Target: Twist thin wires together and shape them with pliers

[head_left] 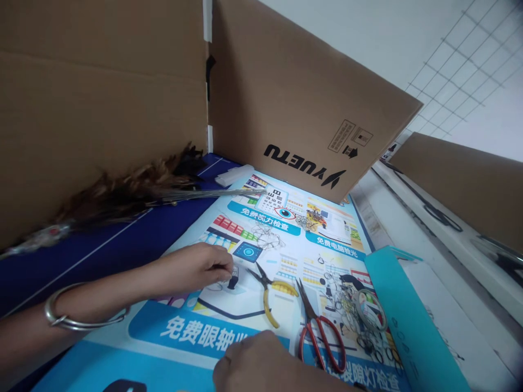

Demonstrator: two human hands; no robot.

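Observation:
My left hand, with a silver bangle on its wrist, is closed just above the printed sheet. Its fingertips are pressed together, and anything in them is too small to make out. My right hand is curled at the bottom edge, seen from its back; what its fingers hold, if anything, is hidden. Between and beyond the hands lie pliers with yellow handles, jaws apart. Red-handled scissors rest beside my right hand. Thin wire loops lie beyond my left hand.
Many wire rings and a tape roll are heaped at right, beside a teal box. Brown feathers and a bundle of thin rods lie at left. Cardboard panels stand behind.

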